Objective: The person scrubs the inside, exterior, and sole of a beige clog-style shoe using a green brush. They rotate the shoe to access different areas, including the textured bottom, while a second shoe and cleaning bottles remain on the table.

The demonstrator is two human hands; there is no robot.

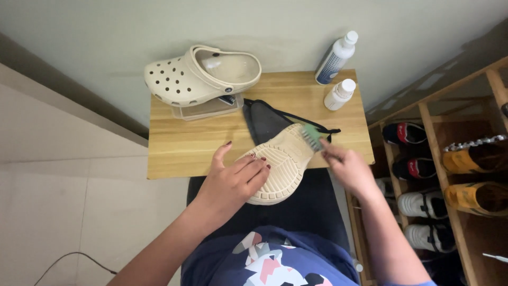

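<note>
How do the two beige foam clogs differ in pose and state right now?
The beige clog under the hands lies sole-up at the wooden table's near edge; the beige clog at the back sits upright on a clear tray. The left hand presses the near one while the right hand holds a green brush to it; the other is untouched. Both share colour and shape.

Your wooden table (pixel 180 153) is carrying 5 things. Beyond your left fingers (pixel 254 167), a clear tray (pixel 203 110) is sitting near the far edge, and 1 beige clog (pixel 196 74) is resting on top of it. Between your 2 sets of fingertips, a dark cloth bag (pixel 264 121) is lying flat, with the upturned clog (pixel 278 164) overhanging the near edge. Past your right fingers (pixel 330 154), 2 white bottles are standing: a tall one (pixel 335 58) and a short one (pixel 338 94).
</note>
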